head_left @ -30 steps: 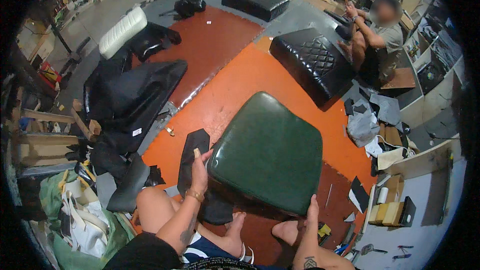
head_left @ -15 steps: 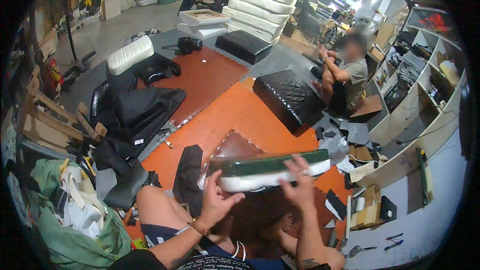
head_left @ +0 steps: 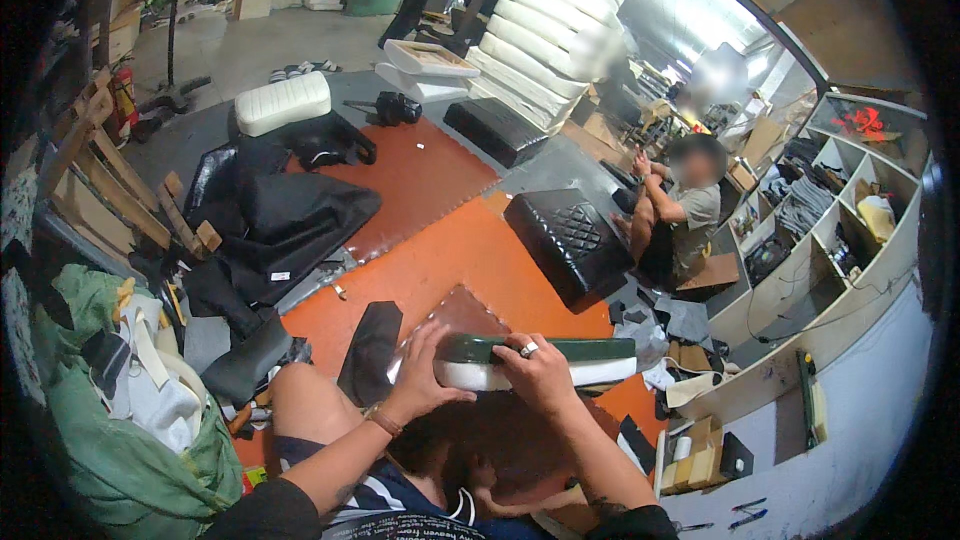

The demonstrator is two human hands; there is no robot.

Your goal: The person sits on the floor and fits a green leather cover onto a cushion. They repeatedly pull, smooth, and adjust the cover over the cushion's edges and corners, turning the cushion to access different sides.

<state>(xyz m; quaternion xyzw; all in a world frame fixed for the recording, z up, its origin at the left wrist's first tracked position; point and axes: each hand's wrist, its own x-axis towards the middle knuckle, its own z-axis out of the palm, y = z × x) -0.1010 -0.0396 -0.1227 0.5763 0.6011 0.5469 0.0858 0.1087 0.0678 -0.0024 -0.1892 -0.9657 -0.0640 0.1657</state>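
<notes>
A long padded cushion (head_left: 590,350) with a dark green cover on top and a white side, likely foam, lies across in front of me above my lap. My left hand (head_left: 424,380) is cupped round its left end, the thumb along the white side. Near the cushion's middle, my right hand (head_left: 540,370) presses its fingers over the green edge, a ring on one finger. What the fingertips pinch there is too small to make out. The cushion's underside is hidden. Left of it lies a dark cut piece of material (head_left: 370,350).
Orange sheeting (head_left: 440,255) covers the floor ahead. Black quilted upholstered block (head_left: 565,245) and another person (head_left: 690,205) sit beyond, right. Black material (head_left: 290,225) and a green sack (head_left: 130,450) are at left. Shelving (head_left: 830,225) lines the right; stacked white cushions (head_left: 545,30) stand behind.
My right hand has moved left along the cushion and closed onto its green edge. My left hand has come up round the left end. The cushion has levelled out, and the view has shifted.
</notes>
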